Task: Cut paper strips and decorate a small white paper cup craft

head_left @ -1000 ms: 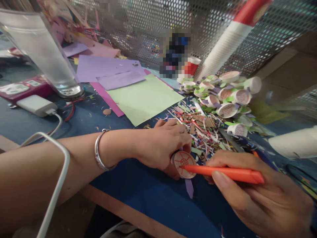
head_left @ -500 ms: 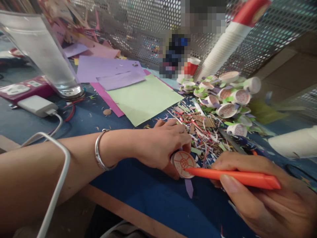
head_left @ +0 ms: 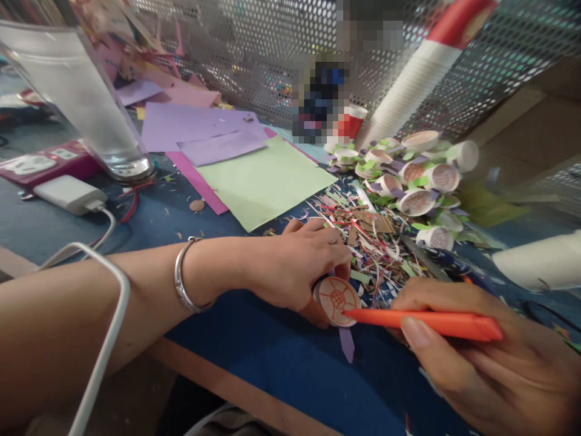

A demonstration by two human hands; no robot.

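Observation:
My left hand point(head_left: 290, 266), with a silver bangle on its wrist, is closed around a small paper cup point(head_left: 336, 300) lying on its side, its round base with an orange drawn pattern turned toward me. My right hand point(head_left: 490, 357) pinches an orange marker point(head_left: 426, 322), and the marker's tip touches the right edge of the cup's base. A purple paper strip point(head_left: 347, 344) hangs below the cup onto the blue table point(head_left: 281, 363).
A heap of paper shreds point(head_left: 372, 242) lies just behind my hands, and several decorated cups point(head_left: 417, 181) are piled beyond it. Green paper point(head_left: 263, 178) and purple sheets point(head_left: 195, 124), a tall glass point(head_left: 86, 103), a charger point(head_left: 68, 194) with cable, a cup stack point(head_left: 408, 85) and a perforated metal wall point(head_left: 272, 42) surround them.
The marker tip slid from the middle of the cup's base to its right edge, and my right hand shifted slightly right. My left hand and the cup stayed put.

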